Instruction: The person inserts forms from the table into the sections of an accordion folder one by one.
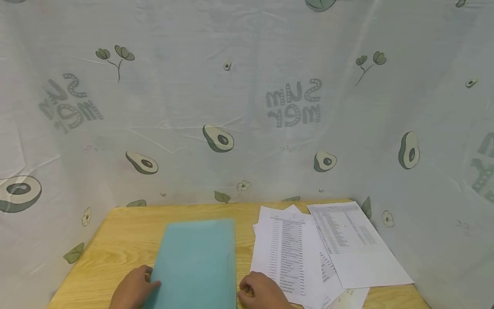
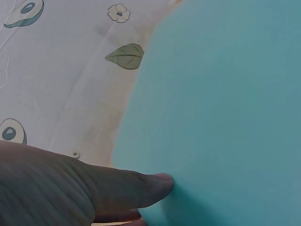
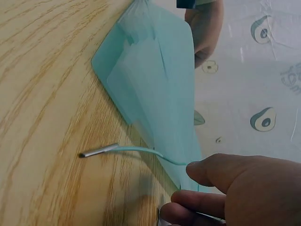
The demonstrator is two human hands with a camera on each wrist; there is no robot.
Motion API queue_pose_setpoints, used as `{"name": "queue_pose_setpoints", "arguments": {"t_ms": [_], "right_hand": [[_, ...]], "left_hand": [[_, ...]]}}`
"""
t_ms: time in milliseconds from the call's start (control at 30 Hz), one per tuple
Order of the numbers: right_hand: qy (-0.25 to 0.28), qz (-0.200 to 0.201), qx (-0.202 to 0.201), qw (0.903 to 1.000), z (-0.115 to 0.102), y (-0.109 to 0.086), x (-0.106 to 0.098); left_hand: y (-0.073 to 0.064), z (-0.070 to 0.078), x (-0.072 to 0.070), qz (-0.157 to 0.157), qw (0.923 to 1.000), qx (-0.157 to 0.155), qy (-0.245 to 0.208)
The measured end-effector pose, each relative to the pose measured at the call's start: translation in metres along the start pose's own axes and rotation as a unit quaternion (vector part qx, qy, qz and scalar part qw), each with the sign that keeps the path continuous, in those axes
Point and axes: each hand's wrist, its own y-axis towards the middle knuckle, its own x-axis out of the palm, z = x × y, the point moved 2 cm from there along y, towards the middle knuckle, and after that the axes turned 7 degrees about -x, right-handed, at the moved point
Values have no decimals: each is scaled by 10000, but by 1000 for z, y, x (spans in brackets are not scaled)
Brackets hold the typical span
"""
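A teal plastic folder (image 1: pixel 197 262) lies on the wooden table. My left hand (image 1: pixel 134 286) grips its left edge, with the thumb (image 2: pixel 157 188) lying on top of the cover. At the folder's right edge, my right hand (image 1: pixel 264 292) has its fingers curled. In the right wrist view a thin teal cord (image 3: pixel 141 149) with a metal tip (image 3: pixel 96 151) runs to this hand's thumb tip, its tip end over the wood. The folder's layers (image 3: pixel 136 70) stand slightly apart there. I cannot tell how firmly the right fingers pinch the cord.
Printed sheets (image 1: pixel 283 253) overlap right of the folder, close beside the right hand. Another printed sheet (image 1: pixel 370 266) lies farther right, near the table's edge. Pale sheeting (image 1: pixel 247 171) with avocado prints hangs behind and along both sides of the table (image 1: pixel 115 244).
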Motion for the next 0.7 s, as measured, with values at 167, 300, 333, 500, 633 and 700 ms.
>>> {"name": "queue_pose_setpoints", "arguments": {"t_ms": [167, 300, 333, 500, 633, 700], "right_hand": [[22, -67, 25, 10000, -3, 3, 2], [-169, 14, 86, 9998, -2, 5, 0], [-220, 62, 96, 9997, -1, 5, -1], [-404, 275, 135, 9987, 6, 3, -7], [-474, 504, 252, 9973, 13, 1, -15], [-519, 627, 268, 9963, 16, 0, -19]], "left_hand": [[4, 3, 5, 122, 9999, 50, 58], [8, 10, 9, 309, 9993, 131, 150], [9, 12, 10, 341, 9992, 144, 160], [15, 26, 15, 601, 9973, 336, 237], [20, 41, 20, 764, 9955, 538, 176], [22, 48, 23, 819, 9945, 639, 157]]}}
